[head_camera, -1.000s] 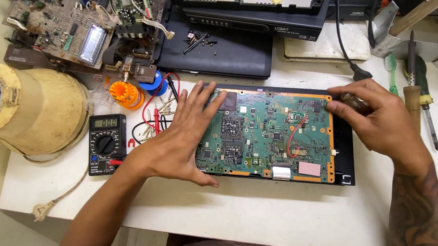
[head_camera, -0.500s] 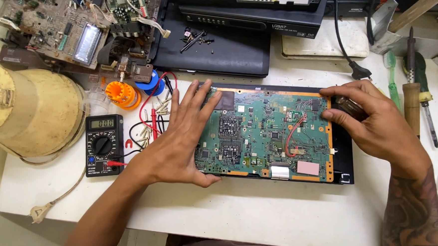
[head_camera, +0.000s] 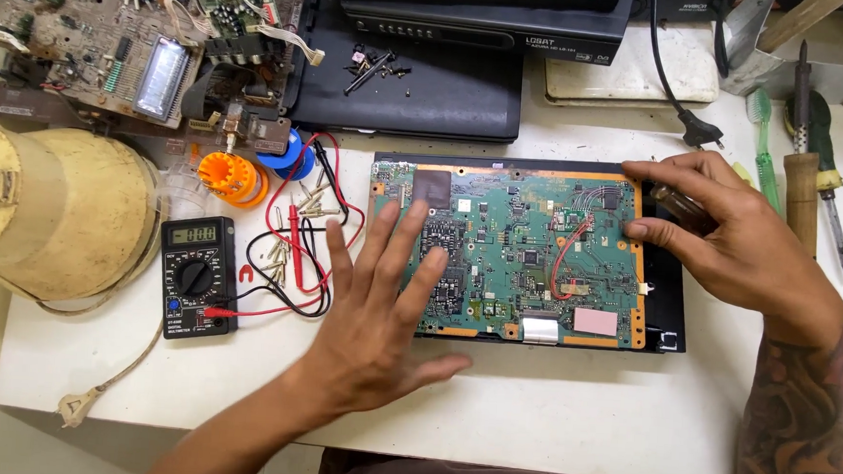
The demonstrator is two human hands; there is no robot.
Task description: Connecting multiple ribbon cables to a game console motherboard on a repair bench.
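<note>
My open left hand (head_camera: 378, 331) lies flat over the board's (head_camera: 526, 252) left end, its long axis running along the desk's (head_camera: 566, 418) front edge, while my right hand (head_camera: 729, 239), at the right end, pinches a dark tool (head_camera: 678, 204).

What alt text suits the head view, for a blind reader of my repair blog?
A person's left hand rests open on a green circuit board on a white table; the right hand grips a dark tool at its right edge. A black multimeter lies left.
</note>
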